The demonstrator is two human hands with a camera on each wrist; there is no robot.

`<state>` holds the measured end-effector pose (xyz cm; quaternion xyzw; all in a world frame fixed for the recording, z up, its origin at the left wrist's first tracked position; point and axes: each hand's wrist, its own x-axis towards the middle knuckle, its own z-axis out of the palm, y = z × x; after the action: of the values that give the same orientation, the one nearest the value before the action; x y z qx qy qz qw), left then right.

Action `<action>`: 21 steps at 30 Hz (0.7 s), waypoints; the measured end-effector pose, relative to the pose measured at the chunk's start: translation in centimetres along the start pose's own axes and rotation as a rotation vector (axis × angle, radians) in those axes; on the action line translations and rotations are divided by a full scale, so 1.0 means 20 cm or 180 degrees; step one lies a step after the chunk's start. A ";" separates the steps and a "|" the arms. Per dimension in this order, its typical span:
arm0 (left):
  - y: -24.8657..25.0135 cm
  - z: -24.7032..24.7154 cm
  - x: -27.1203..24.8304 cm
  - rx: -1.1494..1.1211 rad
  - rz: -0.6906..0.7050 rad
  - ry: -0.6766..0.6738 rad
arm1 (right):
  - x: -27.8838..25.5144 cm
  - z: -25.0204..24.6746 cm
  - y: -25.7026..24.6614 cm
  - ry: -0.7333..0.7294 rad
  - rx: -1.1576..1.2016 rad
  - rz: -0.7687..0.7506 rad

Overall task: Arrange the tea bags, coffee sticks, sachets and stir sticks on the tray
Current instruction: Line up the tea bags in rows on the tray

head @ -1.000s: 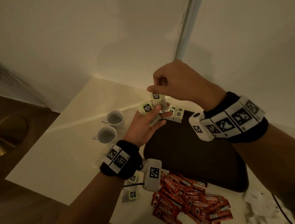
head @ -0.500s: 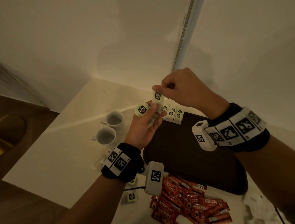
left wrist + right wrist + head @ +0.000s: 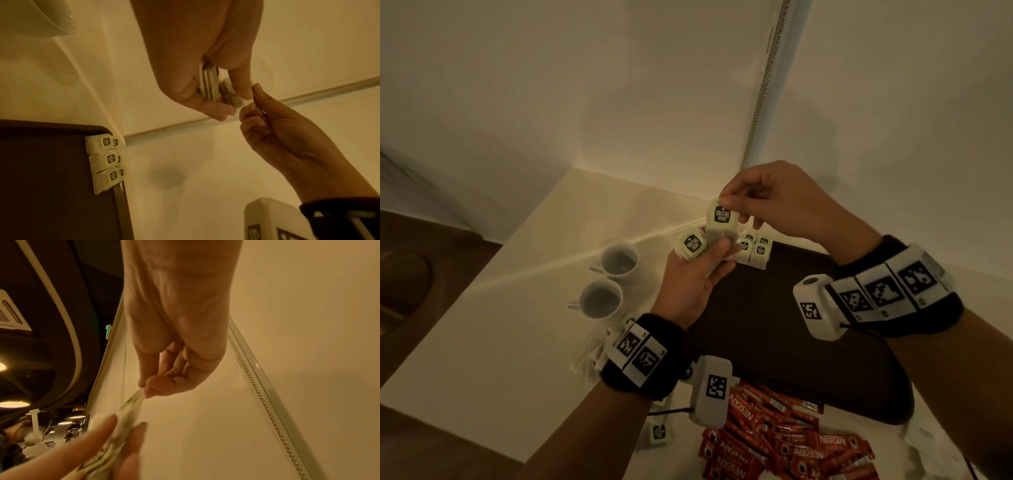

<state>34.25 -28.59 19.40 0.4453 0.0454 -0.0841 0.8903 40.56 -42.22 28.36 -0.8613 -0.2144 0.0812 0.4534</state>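
Head view: left hand point(image 3: 690, 284) is holding a small stack of tea bags point(image 3: 692, 244) at frame centre, acting as feeder; right hand point(image 3: 774, 202) is pinching one tea bag point(image 3: 722, 219) by its top edge, prob. to carry it to the row point(image 3: 753, 250) at the tray point(image 3: 791, 335) far corner. Coffee sticks point(image 3: 784, 445) are waiting on the counter point(image 3: 517, 308), bottom centre

Left wrist view: left grip is curling round the stack point(image 3: 207, 84), upper centre; row point(image 3: 107, 160) is lining the tray edge, left

Right wrist view: thumb & fingertips point(image 3: 151, 388) are nipping the bag's top point(image 3: 133, 400)

Right hand point(image 3: 774, 202) pinches a tea bag point(image 3: 720, 222) above the left hand point(image 3: 688, 284), which grips more; sticks point(image 3: 784, 445) at six o'clock of the tray point(image 3: 791, 359).
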 end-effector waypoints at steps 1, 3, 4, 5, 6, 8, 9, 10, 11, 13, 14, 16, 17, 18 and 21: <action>-0.01 0.00 0.01 0.0033 0.0001 0.0015 | 0.00 0.00 0.01 0.0002 0.0015 0.0008; -0.02 -0.01 0.02 0.0164 -0.0030 0.0037 | 0.00 -0.01 0.02 -0.0016 0.0038 0.0034; -0.02 -0.02 0.03 0.0234 -0.0051 0.0050 | 0.01 -0.01 0.03 -0.0025 0.0045 0.0045; -0.03 -0.03 0.04 0.0308 -0.0064 0.0071 | 0.01 -0.01 0.05 -0.0019 0.0053 0.0060; -0.04 -0.04 0.05 0.0375 -0.0080 0.0120 | 0.01 -0.01 0.06 0.0005 0.0070 0.0078; -0.03 -0.08 0.07 0.0465 -0.0120 0.0308 | 0.03 -0.02 0.12 0.0105 0.0072 0.0141; -0.02 -0.11 0.09 0.0460 -0.0161 0.0452 | 0.03 -0.01 0.16 0.0141 0.0029 0.0195; -0.01 -0.13 0.11 0.0423 -0.0222 0.0591 | 0.05 0.00 0.22 0.0140 -0.0037 0.0278; 0.01 -0.16 0.14 0.0367 -0.0279 0.0699 | 0.06 0.01 0.28 0.0104 -0.0109 0.0381; 0.06 -0.20 0.18 0.0136 -0.0363 0.0781 | 0.10 0.07 0.44 -0.0026 -0.0249 0.0653; 0.08 -0.22 0.20 -0.0002 -0.0382 0.0781 | 0.12 0.11 0.53 -0.0087 -0.0345 0.0795; 0.11 -0.23 0.23 -0.0140 -0.0384 0.0768 | 0.15 0.19 0.69 -0.0199 -0.0563 0.1084; 0.11 -0.23 0.24 -0.0148 -0.0384 0.0755 | 0.16 0.23 0.76 -0.0251 -0.0586 0.1253; 0.12 -0.23 0.24 -0.0142 -0.0388 0.0735 | 0.17 0.27 0.82 -0.0305 -0.0533 0.1416; 0.10 -0.24 0.26 -0.0052 -0.0424 0.0732 | 0.19 0.37 0.95 -0.0410 -0.0591 0.1529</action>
<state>39.66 -24.06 17.31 0.4408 0.1772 -0.0910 0.8752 47.21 -44.48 8.83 -0.9185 -0.0387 0.2211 0.3256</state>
